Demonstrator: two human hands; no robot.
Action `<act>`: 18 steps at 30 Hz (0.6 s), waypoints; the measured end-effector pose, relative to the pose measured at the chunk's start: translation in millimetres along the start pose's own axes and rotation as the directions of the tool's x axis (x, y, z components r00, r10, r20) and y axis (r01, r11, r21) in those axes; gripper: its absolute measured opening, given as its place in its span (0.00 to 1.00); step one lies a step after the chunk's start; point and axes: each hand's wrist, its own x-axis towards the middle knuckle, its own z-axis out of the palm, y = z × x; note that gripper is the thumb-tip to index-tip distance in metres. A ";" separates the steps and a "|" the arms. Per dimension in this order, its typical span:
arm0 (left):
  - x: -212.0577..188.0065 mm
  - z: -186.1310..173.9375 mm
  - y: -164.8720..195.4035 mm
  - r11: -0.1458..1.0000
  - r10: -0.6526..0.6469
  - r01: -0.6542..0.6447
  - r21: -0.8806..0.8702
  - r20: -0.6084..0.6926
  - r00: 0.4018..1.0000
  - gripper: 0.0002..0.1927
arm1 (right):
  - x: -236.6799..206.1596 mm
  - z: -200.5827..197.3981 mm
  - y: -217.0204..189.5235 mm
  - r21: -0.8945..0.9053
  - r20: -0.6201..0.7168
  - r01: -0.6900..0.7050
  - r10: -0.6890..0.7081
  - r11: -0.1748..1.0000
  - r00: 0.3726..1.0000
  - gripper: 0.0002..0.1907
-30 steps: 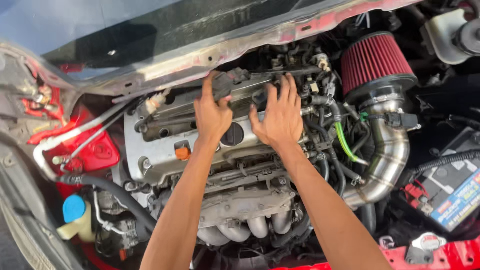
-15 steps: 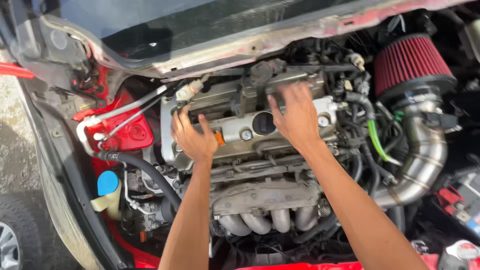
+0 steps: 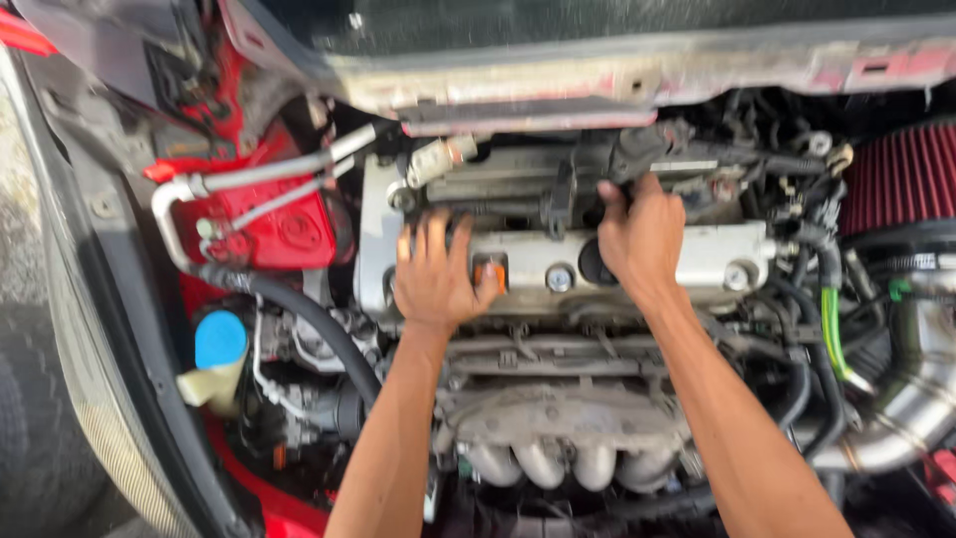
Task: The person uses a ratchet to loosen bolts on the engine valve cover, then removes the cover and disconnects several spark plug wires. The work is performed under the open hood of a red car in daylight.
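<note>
I look down into a car's engine bay. My left hand [image 3: 434, 274] lies flat with spread fingers on the left end of the silver valve cover [image 3: 717, 254], its thumb beside a small orange cap [image 3: 489, 271]. My right hand [image 3: 640, 237] rests on the cover's upper middle, fingers curled over the black parts [image 3: 622, 154] behind it. Neither hand holds a loose item. Below the cover sit the metal exhaust header pipes [image 3: 558, 460].
A red cone air filter [image 3: 901, 179] and polished intake pipe [image 3: 911, 413] are at right. A red strut tower [image 3: 274, 224] with silver lines, a black hose [image 3: 319, 329] and a blue-capped reservoir [image 3: 219, 344] are at left. The windshield cowl [image 3: 637, 75] runs along the top.
My view has shifted left and closer. My left hand slid down to the cover's left end by the orange cap; my right hand stayed on the cover's upper middle.
</note>
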 end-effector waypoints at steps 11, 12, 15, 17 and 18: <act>-14.1 12.9 -4.4 1.000 -0.010 0.010 0.029 -0.013 1.000 0.25 | 3.5 -8.4 -7.7 0.034 0.063 -0.207 0.205 0.978 0.977 0.18; -13.4 12.8 -3.9 0.999 -0.014 0.015 0.031 -0.026 1.000 0.25 | 4.1 -9.2 -7.4 0.055 0.051 -0.147 0.144 0.988 0.988 0.16; -12.1 10.7 -4.7 0.998 -0.023 0.025 0.057 -0.032 0.999 0.25 | 4.6 -9.2 -7.6 0.033 0.033 -0.140 0.139 0.990 0.990 0.21; -11.9 9.6 -4.5 0.999 -0.007 0.007 0.035 -0.012 1.000 0.26 | 2.9 -9.4 -8.0 0.005 0.030 -0.174 0.173 0.985 0.984 0.24; -12.3 9.3 -4.6 0.999 0.005 -0.005 0.032 -0.014 1.000 0.26 | 2.2 -8.9 -8.0 0.021 0.023 -0.155 0.154 0.988 0.988 0.23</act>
